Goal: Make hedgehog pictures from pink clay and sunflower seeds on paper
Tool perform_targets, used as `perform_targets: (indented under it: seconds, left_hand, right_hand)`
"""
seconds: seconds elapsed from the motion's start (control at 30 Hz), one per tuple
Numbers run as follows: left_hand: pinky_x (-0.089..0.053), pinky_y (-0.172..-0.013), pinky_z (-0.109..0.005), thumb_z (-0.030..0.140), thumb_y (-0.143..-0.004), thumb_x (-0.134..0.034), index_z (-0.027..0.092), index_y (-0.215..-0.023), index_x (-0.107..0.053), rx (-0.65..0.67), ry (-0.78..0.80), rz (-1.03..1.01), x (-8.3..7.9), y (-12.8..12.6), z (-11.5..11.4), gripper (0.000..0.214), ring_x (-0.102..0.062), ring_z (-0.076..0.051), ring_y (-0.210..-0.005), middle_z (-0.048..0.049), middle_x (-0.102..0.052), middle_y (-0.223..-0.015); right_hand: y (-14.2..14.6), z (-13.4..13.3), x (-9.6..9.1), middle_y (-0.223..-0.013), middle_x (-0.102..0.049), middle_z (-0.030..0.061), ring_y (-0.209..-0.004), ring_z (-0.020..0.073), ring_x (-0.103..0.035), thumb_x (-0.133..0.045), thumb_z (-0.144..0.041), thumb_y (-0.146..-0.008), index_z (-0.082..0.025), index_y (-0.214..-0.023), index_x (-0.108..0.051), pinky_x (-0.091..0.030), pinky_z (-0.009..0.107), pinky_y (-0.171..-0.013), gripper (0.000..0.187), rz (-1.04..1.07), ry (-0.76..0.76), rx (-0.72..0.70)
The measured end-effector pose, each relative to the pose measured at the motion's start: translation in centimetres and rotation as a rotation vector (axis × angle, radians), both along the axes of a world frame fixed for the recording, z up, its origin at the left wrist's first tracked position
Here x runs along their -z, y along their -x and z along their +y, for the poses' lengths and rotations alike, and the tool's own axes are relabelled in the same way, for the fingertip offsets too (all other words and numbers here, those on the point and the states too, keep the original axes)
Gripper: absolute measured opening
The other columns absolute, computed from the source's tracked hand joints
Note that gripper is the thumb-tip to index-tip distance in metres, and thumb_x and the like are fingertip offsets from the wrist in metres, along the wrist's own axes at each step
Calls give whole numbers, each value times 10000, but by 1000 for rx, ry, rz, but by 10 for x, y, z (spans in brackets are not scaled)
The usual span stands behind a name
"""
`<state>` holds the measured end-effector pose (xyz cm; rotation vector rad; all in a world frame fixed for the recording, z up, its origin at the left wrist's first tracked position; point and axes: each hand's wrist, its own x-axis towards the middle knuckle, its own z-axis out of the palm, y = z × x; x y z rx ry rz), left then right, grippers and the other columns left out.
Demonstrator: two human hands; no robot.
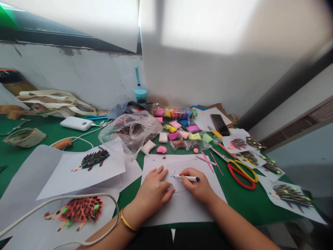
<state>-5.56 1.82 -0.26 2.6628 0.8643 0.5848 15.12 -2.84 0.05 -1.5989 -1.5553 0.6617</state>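
My right hand (197,185) is closed round a white pen with a blue cap (187,178); its tip touches a white sheet of paper (182,205) where a short blue line shows. My left hand (154,189) rests on the same sheet just left of the pen, fingers partly curled with the index finger stretched forward, pressing the paper down. A small grey-blue lump sits under its thumb. A gold bangle circles my left wrist.
Red-and-yellow scissors (241,172) lie right of the sheet. Several bags of coloured clay (182,130), a plastic bag of seeds (134,133), a phone (220,124) and a power bank (76,123) lie behind. Hedgehog pictures (93,159) on paper lie left and right. A white cable (78,198) crosses front left.
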Motion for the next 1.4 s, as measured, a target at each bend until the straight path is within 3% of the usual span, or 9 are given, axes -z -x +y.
perform_targets:
  seconds: [0.8, 1.4]
  left_hand:
    - [-434, -1020, -575, 277, -833, -656, 264, -914, -763, -1, 3, 8, -2, 0, -1, 135, -521, -365, -1250, -101, -629, -1262]
    - [-417, -1029, -579, 300, -848, -640, 256, -926, -761, 2, 5, 17, 0, 1, -1, 151, -506, -364, -1264, -114, -615, -1282]
  right_hand:
    - [0, 0, -1, -825, -724, 30, -778, 181, -666, -552, -193, -796, -203, -835, -696, -503, 277, -723, 149, -8, 14, -52]
    - [-2, 0, 1, -769, -704, 20, -730, 172, -647, -539, -195, -790, -207, -776, -676, -490, 267, -680, 139, -31, 7, 2]
